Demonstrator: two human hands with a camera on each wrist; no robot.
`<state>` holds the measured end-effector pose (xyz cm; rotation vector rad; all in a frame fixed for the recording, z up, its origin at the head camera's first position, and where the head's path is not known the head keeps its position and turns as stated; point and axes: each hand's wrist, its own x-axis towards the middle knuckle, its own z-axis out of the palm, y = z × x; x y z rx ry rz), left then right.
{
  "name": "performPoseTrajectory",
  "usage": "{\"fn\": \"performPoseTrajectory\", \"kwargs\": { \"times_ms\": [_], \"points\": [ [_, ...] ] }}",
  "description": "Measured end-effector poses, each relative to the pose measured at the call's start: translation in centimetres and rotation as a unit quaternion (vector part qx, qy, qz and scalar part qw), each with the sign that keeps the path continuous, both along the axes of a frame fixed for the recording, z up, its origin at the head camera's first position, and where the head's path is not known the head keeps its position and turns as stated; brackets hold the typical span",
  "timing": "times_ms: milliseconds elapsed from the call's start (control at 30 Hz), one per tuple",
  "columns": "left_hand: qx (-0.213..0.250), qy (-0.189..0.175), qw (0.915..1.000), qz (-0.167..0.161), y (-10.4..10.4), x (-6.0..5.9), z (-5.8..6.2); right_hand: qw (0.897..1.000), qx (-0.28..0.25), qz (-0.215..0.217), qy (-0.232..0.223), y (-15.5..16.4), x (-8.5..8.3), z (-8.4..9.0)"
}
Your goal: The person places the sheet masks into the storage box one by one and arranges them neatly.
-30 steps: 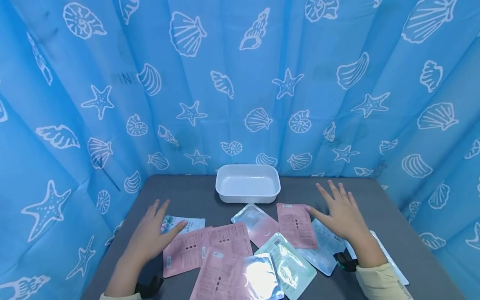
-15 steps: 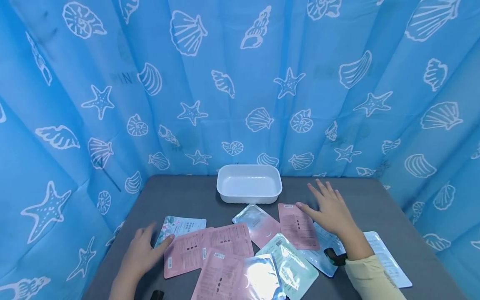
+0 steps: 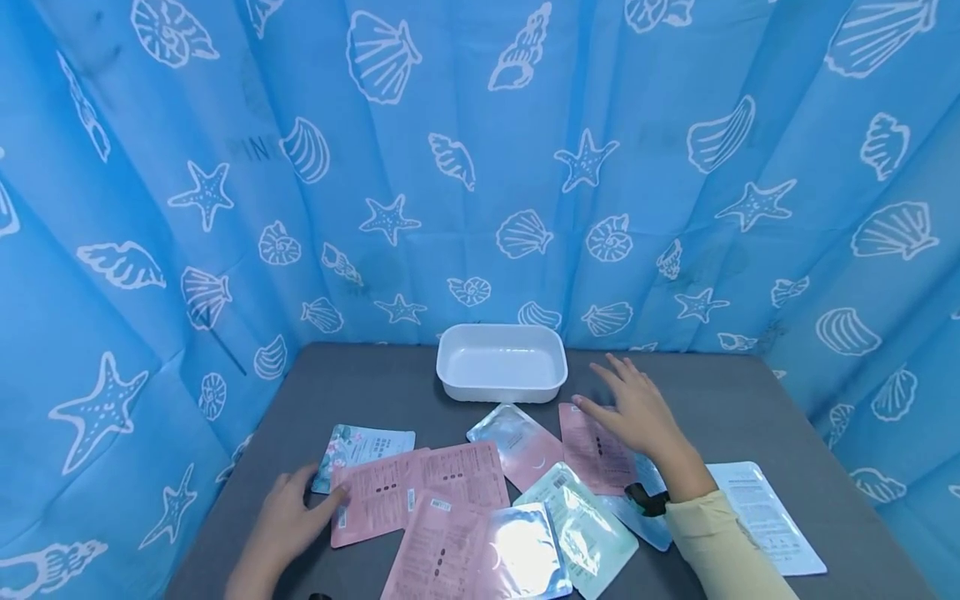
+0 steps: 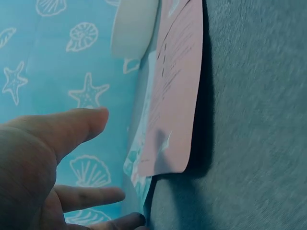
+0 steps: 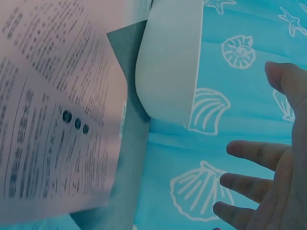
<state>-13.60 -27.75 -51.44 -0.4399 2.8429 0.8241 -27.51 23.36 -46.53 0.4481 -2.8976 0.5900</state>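
My left hand (image 3: 288, 517) is low over the table's left side, its thumb near the left edge of a pink sheet-mask packet (image 3: 375, 500). Close to its fingertips lies a blue floral packet (image 3: 371, 446), partly under the pink one. In the left wrist view, thumb and fingers are apart with nothing held. My right hand (image 3: 641, 417) hovers with fingers spread over another pink packet (image 3: 588, 458), which overlaps a light-blue packet (image 3: 637, 517). The right wrist view shows that hand (image 5: 278, 187) holding nothing, with a printed pink packet (image 5: 62, 143) below.
A white rectangular basin (image 3: 502, 392) stands at the back. More packets lie between the hands: pink ones (image 3: 465, 475), a silver one (image 3: 528, 550), a green one (image 3: 581, 533), a blue-pink one (image 3: 517, 446). At right is a pale packet (image 3: 765, 517). A blue shell-print curtain (image 3: 450, 233) surrounds the table.
My left hand has come down and nearer to me, uncovering the floral packet. My right hand has shifted left over the pink packet, baring the pale packet. The packets have kept their places.
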Motion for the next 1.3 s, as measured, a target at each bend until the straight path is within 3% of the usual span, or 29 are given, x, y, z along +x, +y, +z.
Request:
{"fn": "performPoseTrajectory", "kwargs": {
  "times_ms": [333,633,1000,1300],
  "points": [
    [0.018,0.006,0.9997,0.013,0.8,-0.1,0.3,1.000,-0.020,0.012,-0.006,-0.8,-1.0,-1.1],
    [0.032,-0.004,0.9986,0.042,1.5,0.2,0.2,1.000,-0.020,0.020,-0.008,-1.4,-1.4,-1.0],
    [0.056,0.012,0.9973,0.046,2.9,0.8,0.1,0.999,-0.024,0.034,-0.009,-2.5,-2.8,-1.0],
    [0.066,0.017,0.9963,0.053,3.3,1.1,-0.3,0.999,-0.029,0.018,-0.039,-3.4,-4.2,-1.7]
  ]
}}
